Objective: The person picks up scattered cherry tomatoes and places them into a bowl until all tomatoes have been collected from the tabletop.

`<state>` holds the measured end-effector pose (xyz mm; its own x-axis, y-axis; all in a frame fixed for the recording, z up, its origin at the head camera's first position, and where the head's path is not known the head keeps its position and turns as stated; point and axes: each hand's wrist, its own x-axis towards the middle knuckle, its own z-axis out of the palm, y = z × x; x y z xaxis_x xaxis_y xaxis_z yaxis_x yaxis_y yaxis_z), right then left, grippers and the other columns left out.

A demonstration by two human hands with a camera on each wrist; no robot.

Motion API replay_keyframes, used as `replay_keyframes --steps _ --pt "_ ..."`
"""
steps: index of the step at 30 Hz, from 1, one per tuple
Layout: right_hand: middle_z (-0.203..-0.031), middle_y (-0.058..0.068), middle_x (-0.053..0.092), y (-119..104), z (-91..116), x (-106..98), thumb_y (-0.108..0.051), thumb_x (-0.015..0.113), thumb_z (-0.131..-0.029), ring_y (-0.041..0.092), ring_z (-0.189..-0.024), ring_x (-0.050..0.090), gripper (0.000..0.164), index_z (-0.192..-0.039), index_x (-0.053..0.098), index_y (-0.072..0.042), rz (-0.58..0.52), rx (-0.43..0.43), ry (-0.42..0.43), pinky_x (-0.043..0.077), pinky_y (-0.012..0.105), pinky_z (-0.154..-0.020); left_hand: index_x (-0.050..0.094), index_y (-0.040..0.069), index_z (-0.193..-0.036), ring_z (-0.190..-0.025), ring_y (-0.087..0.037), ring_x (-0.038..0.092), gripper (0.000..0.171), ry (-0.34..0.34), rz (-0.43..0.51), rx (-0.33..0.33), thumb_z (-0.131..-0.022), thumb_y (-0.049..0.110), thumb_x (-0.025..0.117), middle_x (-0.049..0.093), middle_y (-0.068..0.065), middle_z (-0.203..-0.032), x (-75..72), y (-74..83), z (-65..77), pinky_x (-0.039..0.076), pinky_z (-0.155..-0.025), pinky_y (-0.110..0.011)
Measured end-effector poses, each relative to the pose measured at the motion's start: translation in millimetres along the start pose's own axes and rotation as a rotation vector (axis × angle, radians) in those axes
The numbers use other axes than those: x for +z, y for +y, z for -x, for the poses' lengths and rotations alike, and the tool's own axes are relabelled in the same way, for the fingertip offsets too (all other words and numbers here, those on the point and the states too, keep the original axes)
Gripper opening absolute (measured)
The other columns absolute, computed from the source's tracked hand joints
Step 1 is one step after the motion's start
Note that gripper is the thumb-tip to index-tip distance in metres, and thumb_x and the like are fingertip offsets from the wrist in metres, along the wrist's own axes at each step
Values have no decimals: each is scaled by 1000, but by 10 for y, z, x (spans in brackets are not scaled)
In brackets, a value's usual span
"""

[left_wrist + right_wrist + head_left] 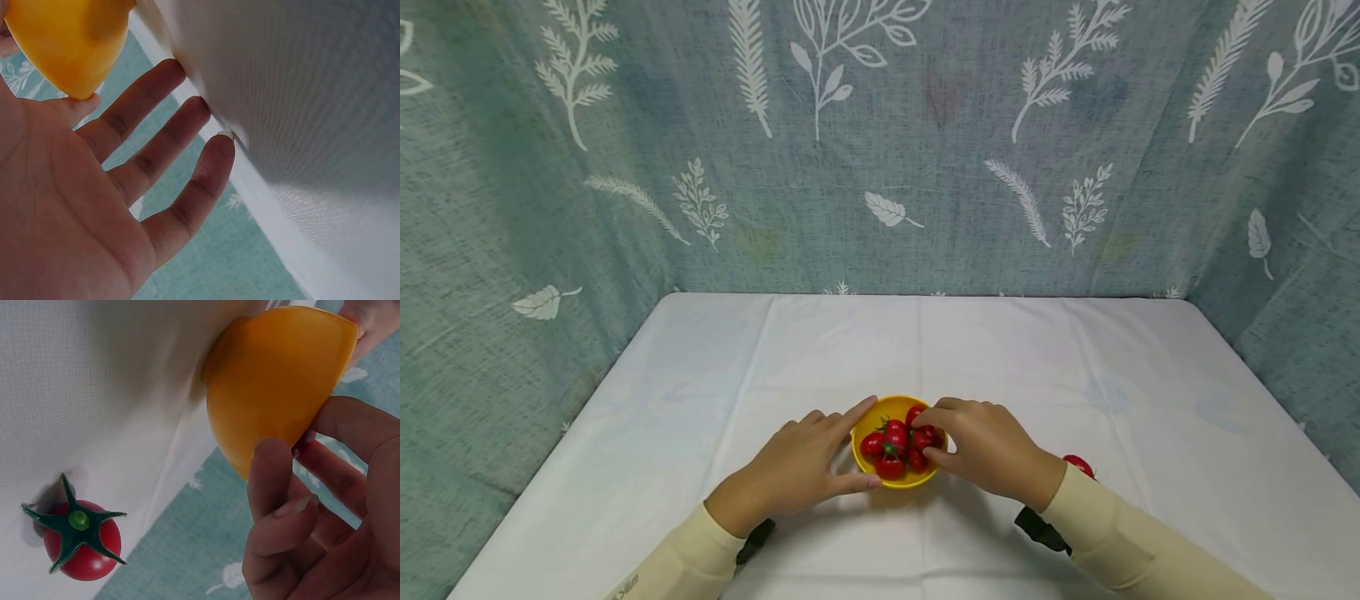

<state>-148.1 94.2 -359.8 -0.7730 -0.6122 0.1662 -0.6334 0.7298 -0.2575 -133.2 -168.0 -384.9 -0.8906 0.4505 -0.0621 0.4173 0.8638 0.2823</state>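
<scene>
A small yellow bowl (865, 417) stands on the white table, with several red tomatoes (891, 467) with green stalks in it. At the bowl's left side my left hand (797, 462) is spread, index finger along the far left rim and thumb by the near rim. Its other fingers (181, 206) are straight and reach to the tablecloth in the left wrist view. My right hand (985, 442) reaches over the right rim and pinches a tomato (925, 437) between thumb and fingers inside the bowl. The bowl wall hides most of that grip in the right wrist view.
Another tomato (87, 544) with a green star-shaped stalk lies on the tablecloth (820, 342), right of the bowl and partly behind the right sleeve (1120, 533) in the head view. A grey-green leaf-patterned curtain (955, 225) surrounds the table's far and side edges.
</scene>
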Motion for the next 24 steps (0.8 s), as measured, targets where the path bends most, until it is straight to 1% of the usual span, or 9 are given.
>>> replay_keyframes --steps 4,9,15,20,22,24 --pt "-103 -4 72 2 -5 3 -29 81 -84 9 -82 67 29 -111 75 -22 2 10 -6 53 29 -69 22 34 -160 -108 -20 58 100 1 1 0 -79 85 51 67 1 -128 -1 3 0 49 -86 -47" --pt "-103 -4 72 9 -4 4 -29 81 -84 9 -81 66 28 -110 75 -22 6 6 -4 52 27 -67 21 35 -160 -108 -19 58 100 4 -3 0 -79 86 50 67 2 -127 11 -5 -6 49 -86 -46" --pt "-103 -5 72 32 49 -49 -28 81 -84 11 -81 68 27 -110 75 -22 4 -5 27 51 27 -66 21 36 -160 -108 -20 58 100 4 -11 1 -78 87 49 67 1 -128 28 -1 -18 49 -87 -46" --pt "-105 -4 72 73 121 -127 -26 82 -83 14 -84 70 28 -109 75 -21 22 -6 54 53 28 -66 21 35 -160 -108 -21 58 100 0 -11 -6 -79 84 53 67 1 -128 9 17 -9 49 -87 -47" --pt "-105 -4 72 103 156 -150 -24 82 -83 9 -76 68 28 -109 75 -20 31 -4 63 51 25 -63 22 35 -160 -108 -20 58 100 1 -12 -12 -79 84 54 67 2 -127 4 20 -5 49 -87 -47" --pt "-104 -4 72 136 196 -168 -24 82 -82 3 -68 61 28 -109 75 -19 38 10 61 48 22 -60 22 35 -160 -108 -21 58 100 2 -13 -18 -79 84 54 67 2 -127 7 17 -5 49 -87 -46"
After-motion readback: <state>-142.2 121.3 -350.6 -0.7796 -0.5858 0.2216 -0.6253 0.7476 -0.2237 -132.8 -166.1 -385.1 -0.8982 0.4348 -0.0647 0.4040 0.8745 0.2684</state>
